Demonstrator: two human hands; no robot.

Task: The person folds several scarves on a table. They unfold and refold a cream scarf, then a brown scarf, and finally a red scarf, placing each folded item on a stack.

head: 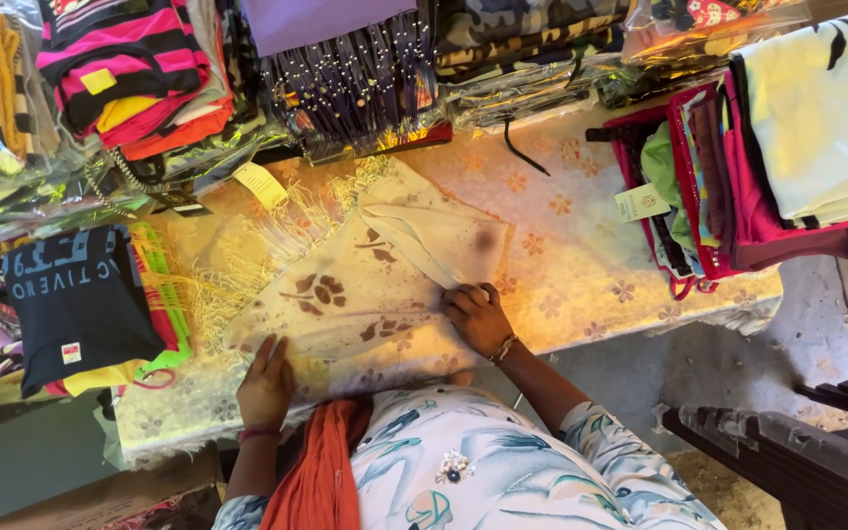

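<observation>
Both hands pressed a cream fringed scarf with brown flower prints [345, 290]: the left hand [265, 383] lay flat and open on its near edge, the right hand [478, 316] curled, fingertips pinning a fold. Beyond them, bagged garment stacks [130, 88] crowded the floral-covered table [581, 265]; the fringe could probably snag there.

Both hands press flat on a cream fringed scarf [345, 294] with brown flowers, the left hand [265, 385] at its near edge, the right hand [478, 316] on its fold.
</observation>
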